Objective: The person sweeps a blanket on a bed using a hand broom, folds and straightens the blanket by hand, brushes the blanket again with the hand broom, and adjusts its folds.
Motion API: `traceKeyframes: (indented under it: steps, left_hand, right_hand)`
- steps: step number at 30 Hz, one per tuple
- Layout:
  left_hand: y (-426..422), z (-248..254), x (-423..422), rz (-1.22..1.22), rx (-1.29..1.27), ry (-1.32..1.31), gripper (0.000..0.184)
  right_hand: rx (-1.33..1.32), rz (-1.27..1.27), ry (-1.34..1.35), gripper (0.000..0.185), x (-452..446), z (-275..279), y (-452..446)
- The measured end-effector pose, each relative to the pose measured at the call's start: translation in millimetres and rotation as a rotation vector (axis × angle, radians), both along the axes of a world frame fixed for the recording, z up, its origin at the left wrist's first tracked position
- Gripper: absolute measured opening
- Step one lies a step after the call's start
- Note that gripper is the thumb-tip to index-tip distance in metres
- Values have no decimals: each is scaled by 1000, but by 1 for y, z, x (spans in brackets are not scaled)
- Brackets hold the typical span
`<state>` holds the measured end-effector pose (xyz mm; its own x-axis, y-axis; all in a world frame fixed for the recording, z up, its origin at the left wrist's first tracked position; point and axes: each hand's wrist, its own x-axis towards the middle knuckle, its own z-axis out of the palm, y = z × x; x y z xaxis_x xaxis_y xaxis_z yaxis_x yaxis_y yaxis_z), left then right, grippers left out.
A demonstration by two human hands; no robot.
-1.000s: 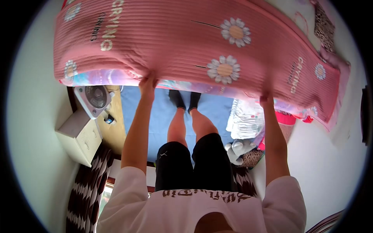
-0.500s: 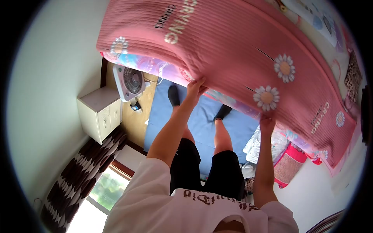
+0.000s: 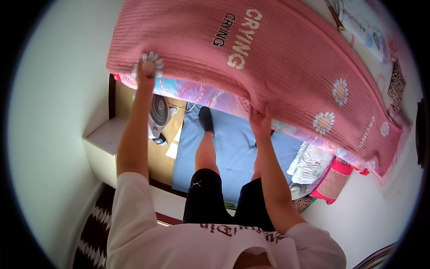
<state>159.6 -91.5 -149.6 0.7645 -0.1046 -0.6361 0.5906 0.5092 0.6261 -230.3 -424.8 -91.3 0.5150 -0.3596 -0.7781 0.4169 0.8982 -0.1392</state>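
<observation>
A pink quilted bed cover with daisies and "CRYING" lettering lies across the bed, its near edge over a pastel patterned layer. My left hand is closed at the cover's edge near its left end, over a daisy; its fingertips are hard to make out. Farther right, my right hand pinches the same edge, where the cloth gathers into creases.
A fan stands on the floor beside a white cabinet, partly behind my left arm. My feet are on a blue mat. Folded white cloth and a pink-ended bolster lie at the right.
My left hand has moved left along the cover's edge to the daisy near its end. My right hand has shifted left to the creased part. The view has shifted.
</observation>
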Motion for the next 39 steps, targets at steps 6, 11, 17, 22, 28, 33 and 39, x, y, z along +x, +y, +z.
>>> traceKeyframes:
  steps: [6,11,17,22,28,33,39]
  left_hand:
    - [95,26,73,-49,22,-57,33]
    - [123,43,41,-52,-60,-77,27]
    - [146,-3,60,66,-144,26,24]
    - [251,-90,149,-99,-162,72,25]
    - [223,-19,114,83,15,-25,22]
    - [242,-31,115,88,955,-47,35]
    - [-28,126,23,-438,1460,-1072,41]
  right_hand:
    - [-281,74,259,48,30,33,22]
    - [-320,124,325,40,23,41,38]
    - [-91,109,468,29,10,14,38]
    - [-173,19,460,32,-19,-15,15]
    - [-135,36,484,23,-10,-7,21]
    - [-357,146,1081,32,-14,-6,20]
    - [-1419,445,1568,37,18,56,-48]
